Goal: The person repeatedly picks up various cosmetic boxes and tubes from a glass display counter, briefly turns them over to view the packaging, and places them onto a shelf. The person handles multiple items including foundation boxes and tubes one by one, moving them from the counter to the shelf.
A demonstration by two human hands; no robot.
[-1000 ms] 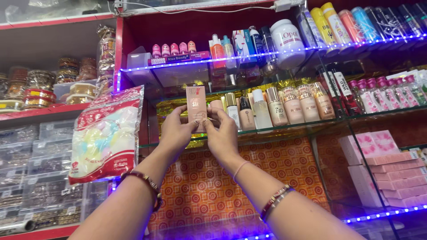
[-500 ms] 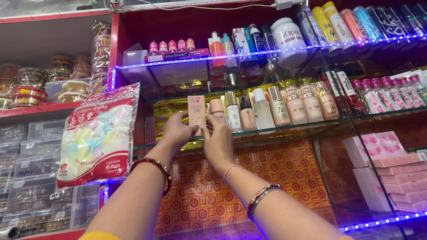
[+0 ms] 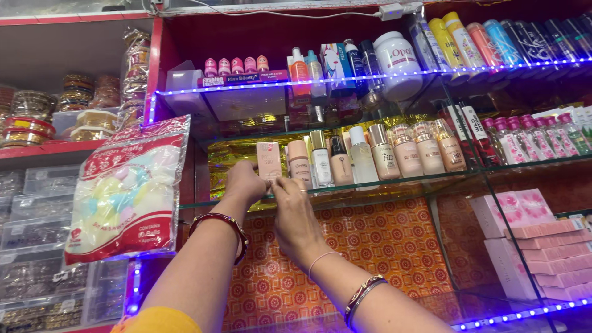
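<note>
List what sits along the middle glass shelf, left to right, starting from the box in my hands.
Small pink box held by left hand and right hand → peach tube → white bottle → beige bottle with black cap → white-capped bottle → gold-capped foundation bottle.

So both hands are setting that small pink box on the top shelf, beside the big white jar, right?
Not the top shelf. The head view shows the left hand and right hand holding the small pink box at the middle glass shelf, beside the row of foundation bottles. The big white jar stands one shelf higher.
</note>
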